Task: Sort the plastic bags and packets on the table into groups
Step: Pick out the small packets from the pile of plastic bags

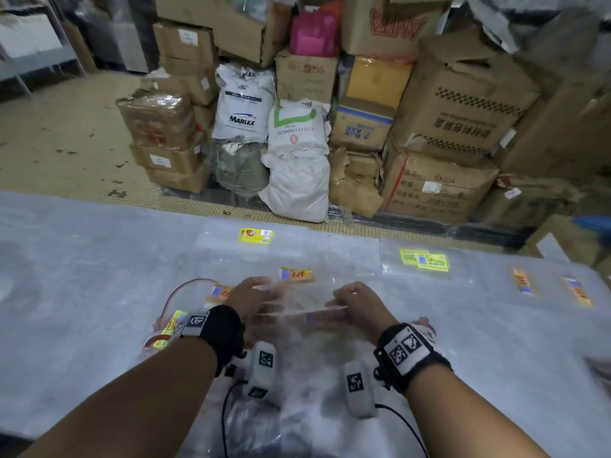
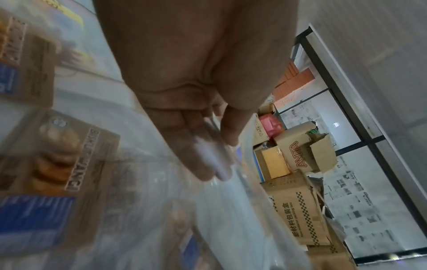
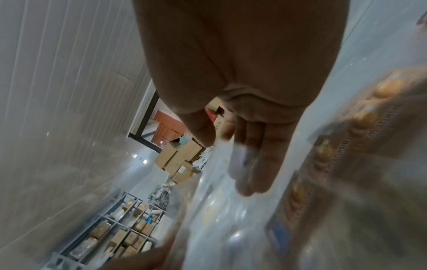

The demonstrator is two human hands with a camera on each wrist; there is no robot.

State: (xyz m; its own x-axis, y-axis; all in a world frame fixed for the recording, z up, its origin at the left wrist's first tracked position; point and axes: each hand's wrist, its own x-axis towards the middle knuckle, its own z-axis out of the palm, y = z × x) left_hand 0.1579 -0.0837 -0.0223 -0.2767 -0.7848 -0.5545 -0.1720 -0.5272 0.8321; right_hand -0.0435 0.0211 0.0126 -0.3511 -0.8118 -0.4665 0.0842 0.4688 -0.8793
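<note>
Bags (image 1: 299, 312) of clear plastic are pinched at either end, thumb against fingers, by the left hand (image 1: 253, 297) and right hand (image 1: 355, 304), probably to be squared before grouping. Labelled packets (image 1: 296, 274) lie just beyond the fingertips on the table (image 1: 82, 276).

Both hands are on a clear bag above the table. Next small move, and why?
Probably carry the clear bag, pinched between the left hand and right hand, forward and lay it on the orange-label bag. Its label looks orange and blue like that one, though blurred; the yellow-label bag and green-label bags lie apart.
</note>
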